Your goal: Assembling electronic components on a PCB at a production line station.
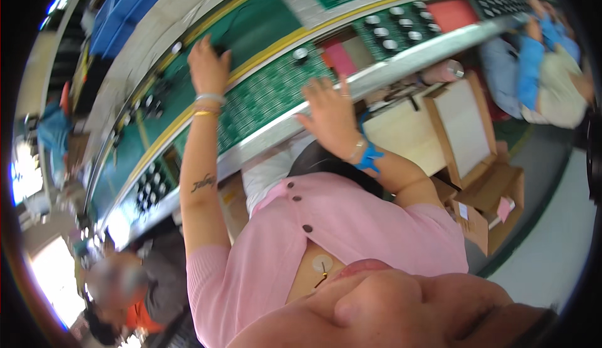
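Note:
My left hand (210, 69) reaches over the green belt of the assembly line, its fingers bent around a small dark thing (220, 50) mostly hidden by them. Below that hand lies a green circuit board panel (266, 94) with rows of pale solder marks. One round black part with a silvery top (300, 54) stands near the panel's far right corner. My right hand (331, 114) is at the panel's near right corner, over the metal rail (276, 130). Its fingers are spread, and nothing shows in them.
Loose black parts (150, 104) lie along the belt at left. Right of the panel are a pink piece (340, 58) and a board (395, 31) full of silver-topped parts. Cardboard boxes (464, 134) stand below the rail. Co-workers sit at far right (533, 65) and lower left (166, 279).

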Demonstrator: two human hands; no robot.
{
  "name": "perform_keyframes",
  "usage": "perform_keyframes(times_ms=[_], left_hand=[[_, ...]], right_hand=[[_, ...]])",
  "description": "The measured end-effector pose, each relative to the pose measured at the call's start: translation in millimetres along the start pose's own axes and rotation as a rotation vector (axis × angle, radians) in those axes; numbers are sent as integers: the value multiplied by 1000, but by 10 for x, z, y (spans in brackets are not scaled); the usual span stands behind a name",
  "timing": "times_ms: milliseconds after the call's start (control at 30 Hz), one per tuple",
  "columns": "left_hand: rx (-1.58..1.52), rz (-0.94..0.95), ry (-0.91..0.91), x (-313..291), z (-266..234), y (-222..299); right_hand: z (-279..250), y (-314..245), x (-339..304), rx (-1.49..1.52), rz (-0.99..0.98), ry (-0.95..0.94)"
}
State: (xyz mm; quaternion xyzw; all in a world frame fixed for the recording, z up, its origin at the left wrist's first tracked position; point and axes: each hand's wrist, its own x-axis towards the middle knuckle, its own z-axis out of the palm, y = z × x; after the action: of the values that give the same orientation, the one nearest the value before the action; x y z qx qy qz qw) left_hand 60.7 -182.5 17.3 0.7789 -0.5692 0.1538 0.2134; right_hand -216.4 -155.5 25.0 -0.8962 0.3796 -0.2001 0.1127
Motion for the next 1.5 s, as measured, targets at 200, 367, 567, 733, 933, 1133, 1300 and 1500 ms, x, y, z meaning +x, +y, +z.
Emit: perform_keyframes(times_ms=[200, 367, 567, 733, 933, 1133, 1300, 1500], left_hand=[[-616, 174, -138, -232, -344, -20], [-1547, -268, -920, -685, -1025, 371], [-963, 130, -229, -1203, -1055, 499], [-459, 332, 103, -1408, -966, 465], [-555, 407, -211, -1414, -1206, 514], [-1330, -13, -673, -1518, -1154, 293], [-1852, 24, -694, -1479, -1260, 542], [-2000, -269, -561, -1398, -1249, 462]], right_hand=[[43, -266, 443, 102, -367, 303], [-230, -300, 478, -286, -539, 331], [-106, -416, 170, 276, -225, -123], [-217, -565, 45, 329, -193, -219], [-565, -483, -43, 229, -303, -335], [-1073, -313, 126, 306, -590, 98], [-704, -52, 212, 724, -236, 75], [39, -166, -259, 437, -198, 218]])
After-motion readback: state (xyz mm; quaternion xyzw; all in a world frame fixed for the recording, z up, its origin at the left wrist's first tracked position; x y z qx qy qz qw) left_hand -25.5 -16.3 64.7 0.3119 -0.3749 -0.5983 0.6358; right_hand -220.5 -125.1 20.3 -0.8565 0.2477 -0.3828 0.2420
